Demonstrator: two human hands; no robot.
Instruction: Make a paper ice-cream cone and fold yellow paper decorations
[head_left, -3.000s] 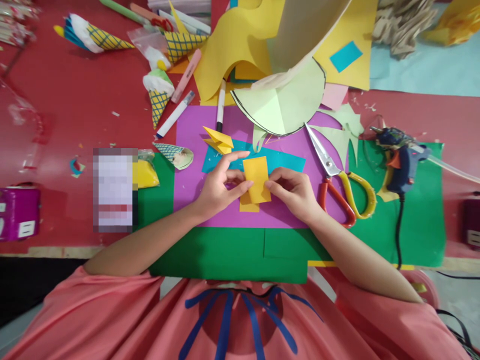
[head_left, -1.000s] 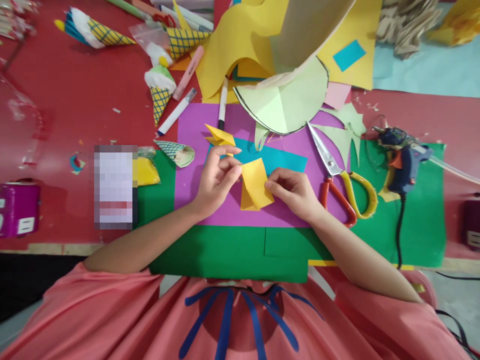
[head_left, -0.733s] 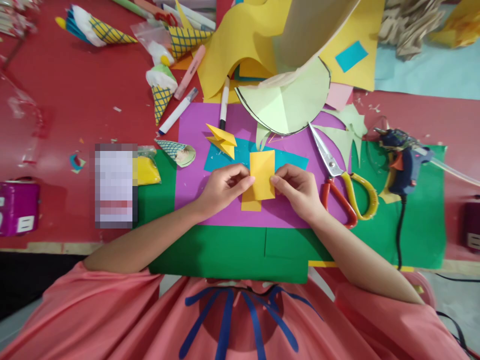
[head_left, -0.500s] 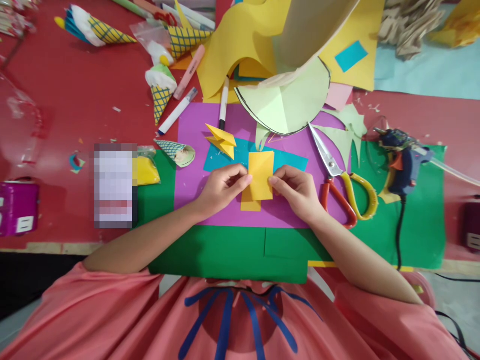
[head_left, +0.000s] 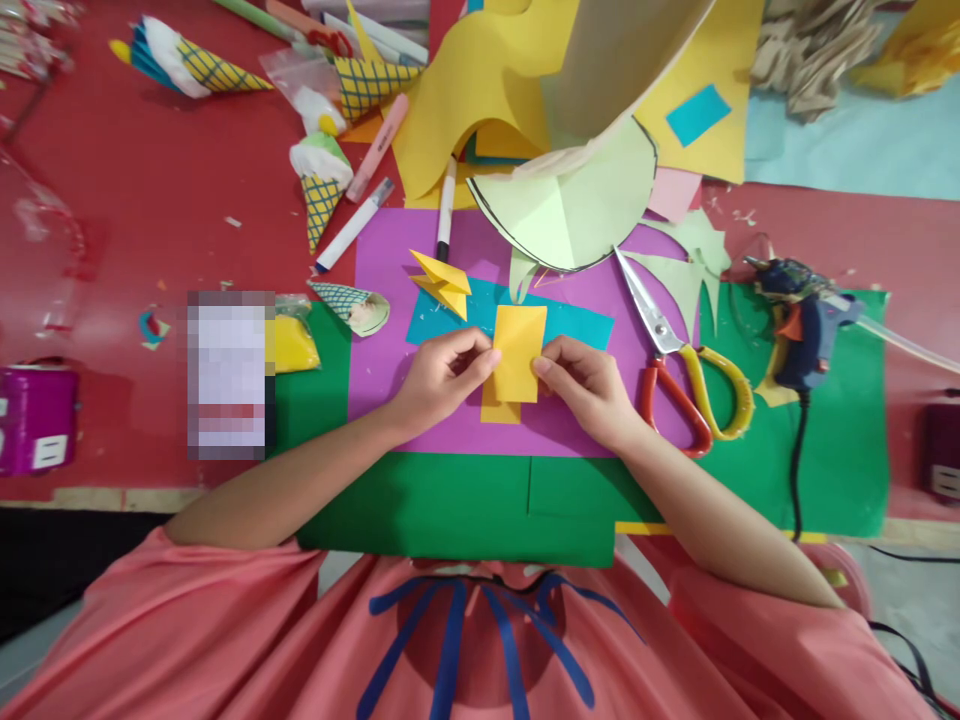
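Note:
A small yellow paper rectangle (head_left: 517, 350) is pinched between both hands over a purple sheet (head_left: 390, 300). My left hand (head_left: 439, 378) grips its left edge with thumb and fingers. My right hand (head_left: 589, 385) holds its right edge the same way. A second yellow flap (head_left: 495, 412) sticks out below the rectangle. Just above it lie a teal paper strip (head_left: 577, 322) and a folded yellow zigzag piece (head_left: 442, 283).
Red-and-yellow scissors (head_left: 686, 370) lie right of my hands, a blue glue gun (head_left: 802, 325) farther right on green paper (head_left: 840, 440). Markers (head_left: 444, 205), paper cones (head_left: 319, 185), a pale green half-circle (head_left: 577, 210) and curled yellow sheets (head_left: 465, 90) crowd the back.
The yellow rectangle was tilted and loose one second ago; now it stands straight between both hands, which have closed in on its two side edges.

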